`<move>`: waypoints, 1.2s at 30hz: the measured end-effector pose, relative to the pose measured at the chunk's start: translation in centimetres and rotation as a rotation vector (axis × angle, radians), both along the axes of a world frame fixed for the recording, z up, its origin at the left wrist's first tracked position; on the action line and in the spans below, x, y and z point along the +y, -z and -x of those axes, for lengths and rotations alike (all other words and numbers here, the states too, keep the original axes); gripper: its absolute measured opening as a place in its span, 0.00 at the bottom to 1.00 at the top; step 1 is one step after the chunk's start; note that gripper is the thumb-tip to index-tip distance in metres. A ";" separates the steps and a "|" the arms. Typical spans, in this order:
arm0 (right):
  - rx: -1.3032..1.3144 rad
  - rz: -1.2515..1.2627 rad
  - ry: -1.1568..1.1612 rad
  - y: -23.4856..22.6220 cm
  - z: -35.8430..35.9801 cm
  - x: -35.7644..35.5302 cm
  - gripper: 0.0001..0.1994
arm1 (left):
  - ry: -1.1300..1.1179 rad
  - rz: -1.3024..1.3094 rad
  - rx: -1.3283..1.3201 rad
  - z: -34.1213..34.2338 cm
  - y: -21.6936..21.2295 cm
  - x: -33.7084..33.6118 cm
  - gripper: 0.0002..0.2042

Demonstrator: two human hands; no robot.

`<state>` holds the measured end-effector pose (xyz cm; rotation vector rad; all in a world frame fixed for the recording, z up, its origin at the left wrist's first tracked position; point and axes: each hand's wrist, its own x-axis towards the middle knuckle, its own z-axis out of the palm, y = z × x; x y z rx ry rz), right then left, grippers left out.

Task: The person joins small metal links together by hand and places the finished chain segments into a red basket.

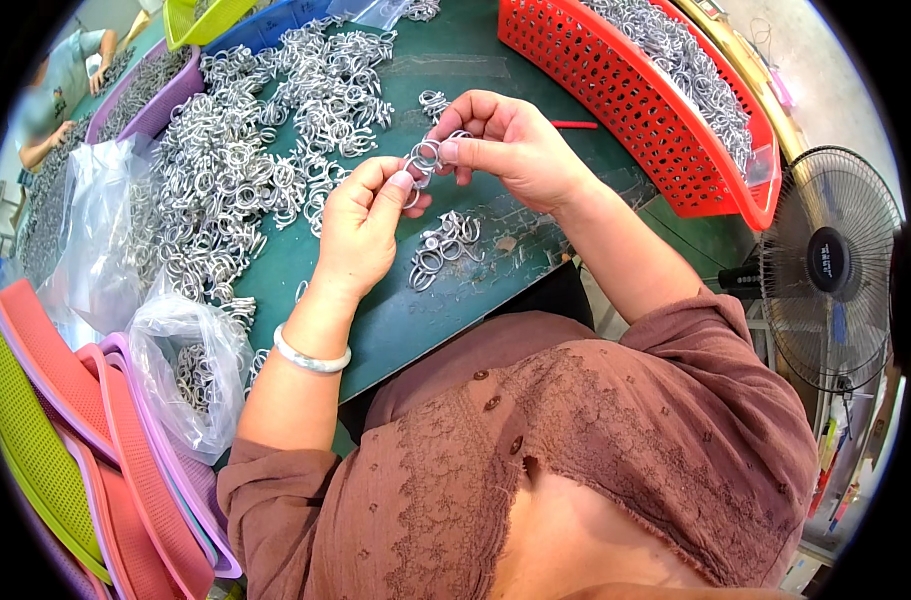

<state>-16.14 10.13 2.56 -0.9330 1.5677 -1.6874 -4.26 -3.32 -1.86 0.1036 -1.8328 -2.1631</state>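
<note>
Above the green table [425, 320], my two hands meet over a few linked-looking grey metal rings [424, 155]. My left hand [363, 220] pinches the lower ring between thumb and fingers. The thumb and curled fingers of my right hand [510, 150] close on the upper ones. Whether the rings are joined or only overlap, I cannot tell. Below my hands lies a small cluster of similar metal rings [445, 248] with open, hook-like ends. A large heap of them [220, 170] spreads to the left and far side.
At the right stands a red perforated basket [625, 120] full of metal pieces, with a fan [825, 260] beyond. See-through plastic bags [190, 340] and stacked coloured baskets [125, 470] fill the near left. A purple basket [170, 90] sits at far left, near another person [60, 95].
</note>
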 end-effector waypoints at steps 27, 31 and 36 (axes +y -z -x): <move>0.098 -0.053 -0.011 0.1 -0.3 -0.4 0.05 | 0.081 -0.181 -0.161 -0.2 -0.5 -0.4 0.09; 0.192 -0.086 -0.037 0.3 -0.3 -0.4 0.06 | 0.060 -0.171 -0.161 -0.1 -0.2 -0.5 0.08; 0.585 -0.010 -0.028 1.4 -0.1 -0.5 0.07 | 0.032 -0.196 -0.135 0.0 0.0 -0.6 0.09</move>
